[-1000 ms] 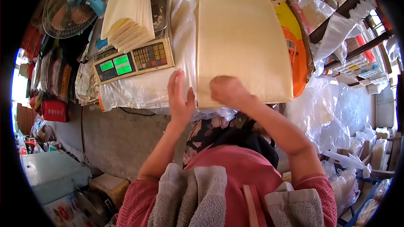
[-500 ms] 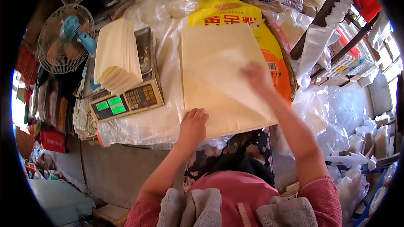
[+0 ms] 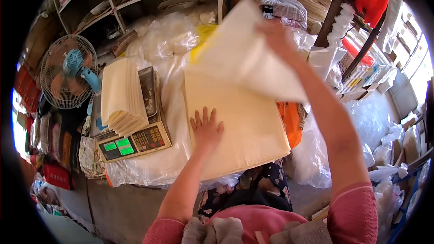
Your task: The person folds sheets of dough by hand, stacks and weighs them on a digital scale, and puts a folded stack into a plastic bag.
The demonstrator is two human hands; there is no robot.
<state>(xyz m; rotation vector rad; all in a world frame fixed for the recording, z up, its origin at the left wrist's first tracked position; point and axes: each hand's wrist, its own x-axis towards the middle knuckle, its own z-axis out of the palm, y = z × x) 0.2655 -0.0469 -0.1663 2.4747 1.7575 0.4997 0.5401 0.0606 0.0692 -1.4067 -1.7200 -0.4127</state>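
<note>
Now your right hand point(image 3: 275, 36) is clutching a thin, cream, flexible sheet point(image 3: 242, 52), fingertips blurring; it's billowing beyond your left hand point(image 3: 207, 131), whose spread, ungripping fingers are resting near the flat, pale-yellow rectangular stack's point(image 3: 246, 131) left edge.

Work surface: whitish plastic cover point(image 3: 175, 131). Directly on it: pale sheet stack point(image 3: 248, 131), flat beneath left hand point(image 3: 207, 130) and nearer the wearer than right hand point(image 3: 275, 34); digital scale point(image 3: 135, 143), left of left hand; yellow-orange sack point(image 3: 289, 124), partly under stack; clear plastic bags point(image 3: 169, 36), left of right hand.
</note>
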